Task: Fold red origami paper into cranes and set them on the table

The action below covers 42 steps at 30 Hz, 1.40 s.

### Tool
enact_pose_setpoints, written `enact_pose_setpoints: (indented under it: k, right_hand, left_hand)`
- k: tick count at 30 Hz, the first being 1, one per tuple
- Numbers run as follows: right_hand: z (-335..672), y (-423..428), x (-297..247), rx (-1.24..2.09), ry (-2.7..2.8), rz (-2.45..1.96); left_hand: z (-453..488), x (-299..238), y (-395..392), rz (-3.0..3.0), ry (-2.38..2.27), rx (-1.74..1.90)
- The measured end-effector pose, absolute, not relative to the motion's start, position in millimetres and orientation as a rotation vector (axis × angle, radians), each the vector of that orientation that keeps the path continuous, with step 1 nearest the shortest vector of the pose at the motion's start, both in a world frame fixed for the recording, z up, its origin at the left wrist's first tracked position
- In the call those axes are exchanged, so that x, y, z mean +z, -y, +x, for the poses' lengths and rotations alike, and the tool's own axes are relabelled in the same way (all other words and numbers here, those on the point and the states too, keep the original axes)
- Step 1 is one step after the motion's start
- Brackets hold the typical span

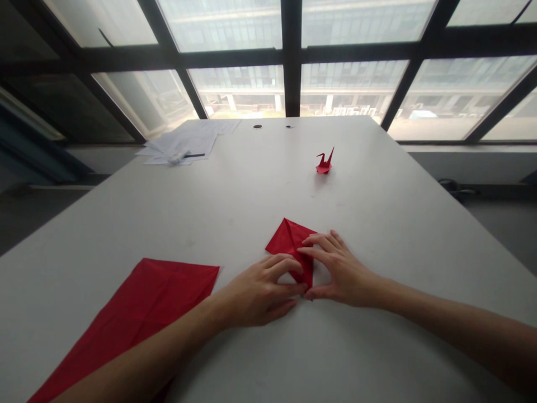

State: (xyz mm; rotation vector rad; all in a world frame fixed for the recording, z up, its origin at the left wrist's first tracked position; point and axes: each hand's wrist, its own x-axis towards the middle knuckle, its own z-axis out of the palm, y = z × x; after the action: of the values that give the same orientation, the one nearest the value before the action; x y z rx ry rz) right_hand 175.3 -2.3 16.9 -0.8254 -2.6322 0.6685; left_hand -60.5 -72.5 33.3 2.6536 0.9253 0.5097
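Note:
A small folded piece of red origami paper (289,238) lies on the white table between my two hands, one corner pointing away from me. My left hand (268,288) is curled over its near left edge, fingers pressed on the lower corner. From the right, my right hand (335,268) rests its fingertips on the right edge, with the thumb at the near corner. Both hands grip the folded paper, and the fingers hide part of its lower half. Beneath and beside my left forearm lies a larger red sheet (155,291) with crease lines.
A finished red paper crane (324,164) stands farther back on the white table (251,190). White papers (184,140) are spread at the far left, with a crumpled white piece and a dark strip on them. Large windows (239,87) rise behind the table.

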Motion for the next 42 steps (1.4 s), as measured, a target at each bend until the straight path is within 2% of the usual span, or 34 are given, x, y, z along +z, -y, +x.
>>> enact_pose_setpoints:
  k: [10,42]
  right_hand:
    - [175.9,3.1,15.3,0.663,2.632,-0.820]
    - [176.6,1.9,17.1,0.661,2.625,-0.822]
  left_hand:
    - [-63.8,29.8,79.4,2.717,-0.875,0.577]
    - [-66.7,36.5,81.3,2.788,-0.911,0.353]
